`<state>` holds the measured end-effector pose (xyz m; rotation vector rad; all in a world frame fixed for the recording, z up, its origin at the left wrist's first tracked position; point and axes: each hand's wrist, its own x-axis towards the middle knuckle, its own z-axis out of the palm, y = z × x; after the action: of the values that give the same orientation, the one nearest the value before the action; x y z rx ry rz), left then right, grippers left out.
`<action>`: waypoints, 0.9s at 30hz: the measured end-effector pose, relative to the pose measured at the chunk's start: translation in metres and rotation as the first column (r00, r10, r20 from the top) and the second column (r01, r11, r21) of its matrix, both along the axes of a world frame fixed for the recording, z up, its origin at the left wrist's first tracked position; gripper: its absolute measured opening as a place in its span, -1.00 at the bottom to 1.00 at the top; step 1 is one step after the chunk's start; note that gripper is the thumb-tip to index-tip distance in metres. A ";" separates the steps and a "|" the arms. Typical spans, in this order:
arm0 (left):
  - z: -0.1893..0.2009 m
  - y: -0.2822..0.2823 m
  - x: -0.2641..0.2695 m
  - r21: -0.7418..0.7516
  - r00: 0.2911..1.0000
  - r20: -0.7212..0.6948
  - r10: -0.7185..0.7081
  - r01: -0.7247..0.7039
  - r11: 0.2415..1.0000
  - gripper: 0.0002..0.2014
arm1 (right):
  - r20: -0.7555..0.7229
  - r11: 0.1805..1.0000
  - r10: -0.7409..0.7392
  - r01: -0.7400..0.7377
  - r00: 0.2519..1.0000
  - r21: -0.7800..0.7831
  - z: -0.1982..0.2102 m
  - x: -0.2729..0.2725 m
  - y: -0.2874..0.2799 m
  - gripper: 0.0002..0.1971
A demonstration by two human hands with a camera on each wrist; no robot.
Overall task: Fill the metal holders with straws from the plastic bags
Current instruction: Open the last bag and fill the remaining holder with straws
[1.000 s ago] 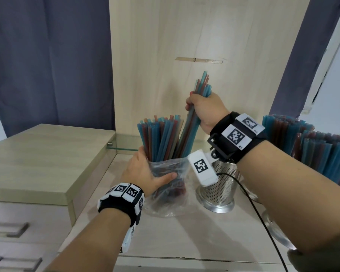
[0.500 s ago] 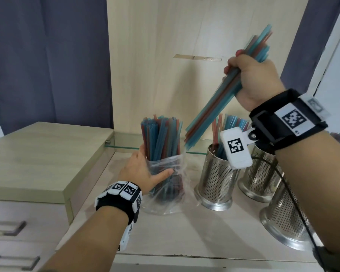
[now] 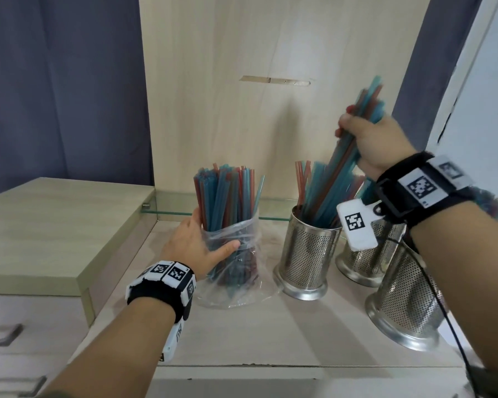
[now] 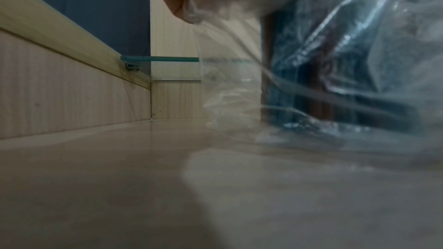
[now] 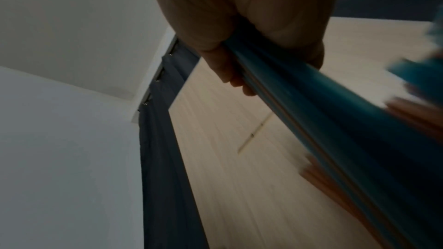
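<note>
On the bench, our left hand (image 3: 197,248) wraps its fingers round the plastic bag (image 3: 236,271) of straws; our right hand (image 3: 377,145) grips a straw bundle (image 3: 337,168), lower ends inside the nearest metal holder (image 3: 305,259).

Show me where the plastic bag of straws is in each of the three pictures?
Head view: plastic bag at lower centre, held by the left hand.
Left wrist view: plastic bag fills the right side, close up.
Right wrist view: not in it.
Shared landmark: the pale wooden back panel.
</note>
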<state>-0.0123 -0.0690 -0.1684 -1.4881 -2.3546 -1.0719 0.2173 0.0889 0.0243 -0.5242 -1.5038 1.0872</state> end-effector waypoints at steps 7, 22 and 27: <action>-0.002 0.002 -0.002 -0.003 1.000 -0.007 -0.009 0.009 1.000 -0.09 | 0.171 0.985 0.017 0.012 0.985 -0.173 -0.057 -0.024 0.003 -0.88; -0.005 0.005 -0.006 0.004 0.999 0.009 -0.046 0.046 0.999 0.07 | 0.280 0.929 -0.356 0.304 0.892 0.211 -0.082 -0.031 -0.016 -0.30; -0.004 0.003 -0.005 -0.001 0.999 0.007 -0.049 0.049 0.999 0.01 | 0.141 0.758 -0.483 0.332 0.864 0.561 -0.091 -0.008 -0.037 -0.24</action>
<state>-0.0175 -0.0662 -0.1722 -1.5523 -2.3352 -1.0883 0.2095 0.0514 -0.0671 -0.5999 -1.7371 0.2323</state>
